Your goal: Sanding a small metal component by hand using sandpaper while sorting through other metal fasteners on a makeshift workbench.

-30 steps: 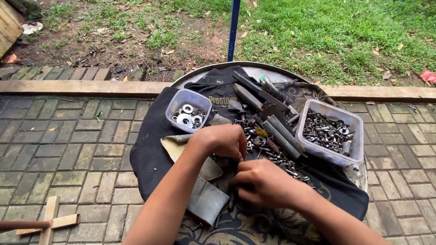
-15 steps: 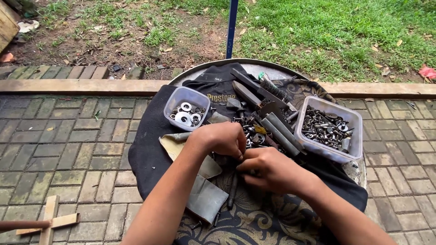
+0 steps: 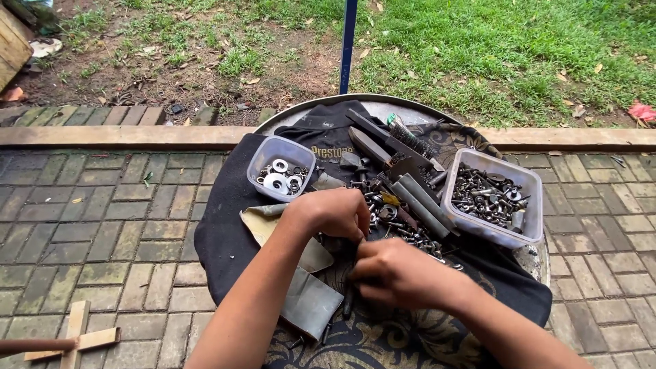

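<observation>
— Hands first: where are they?

— Left hand (image 3: 333, 213) and right hand (image 3: 396, 273) sit close together over the black cloth (image 3: 225, 239), at the edge of the loose hardware pile (image 3: 400, 219).

— Fingers?

— Curled inward on both. A thin dark rod (image 3: 350, 295) runs below them; whether they pinch it, I cannot tell.

— Around them?

— Small tub of washers (image 3: 280, 167) beyond the left hand, larger tub of bolts (image 3: 492, 198) to the right, grey metal plate (image 3: 311, 301) just beside the left forearm.

Soft even daylight, faint shadows, sharp focus, slight wide-angle edge bending.
</observation>
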